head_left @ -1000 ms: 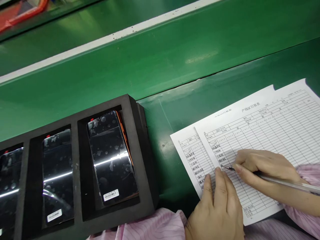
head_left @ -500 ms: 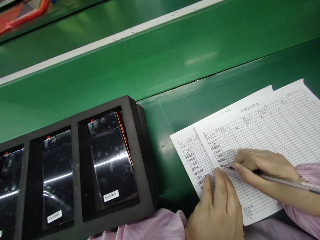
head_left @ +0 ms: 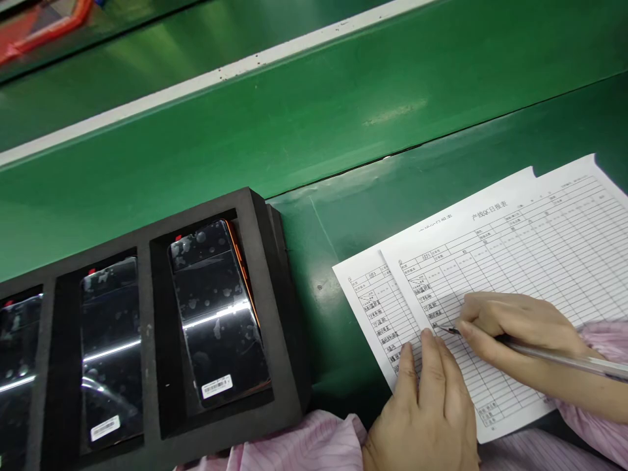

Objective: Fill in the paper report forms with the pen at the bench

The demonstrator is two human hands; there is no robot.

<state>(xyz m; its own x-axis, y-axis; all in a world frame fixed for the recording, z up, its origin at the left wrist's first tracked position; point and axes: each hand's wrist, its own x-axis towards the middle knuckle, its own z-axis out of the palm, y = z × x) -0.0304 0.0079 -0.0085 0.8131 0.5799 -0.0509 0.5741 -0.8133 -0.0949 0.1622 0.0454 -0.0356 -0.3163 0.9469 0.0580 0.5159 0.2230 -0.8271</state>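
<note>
A pen [head_left: 554,353] is gripped in my right hand [head_left: 520,340], its tip on a row near the left side of a printed form [head_left: 540,261]. Handwritten characters fill several cells of that left column. My left hand [head_left: 426,412] lies flat with fingers stretched out, pressing on the lower left edge of the form. Under it, a second form [head_left: 360,268] sticks out to the left, with handwriting in its left column too. The lower ends of both forms reach the bottom edge of the work surface.
At left stands a black foam tray [head_left: 289,392] with phones in its slots; the nearest phone [head_left: 216,314] has an orange side and a white label. A green ledge [head_left: 314,137] with a white strip runs behind. A red object [head_left: 49,39] lies at the top left.
The pen tip has shifted slightly to the right, and a new mark shows in the left column of the top form. My left hand has stayed in place.
</note>
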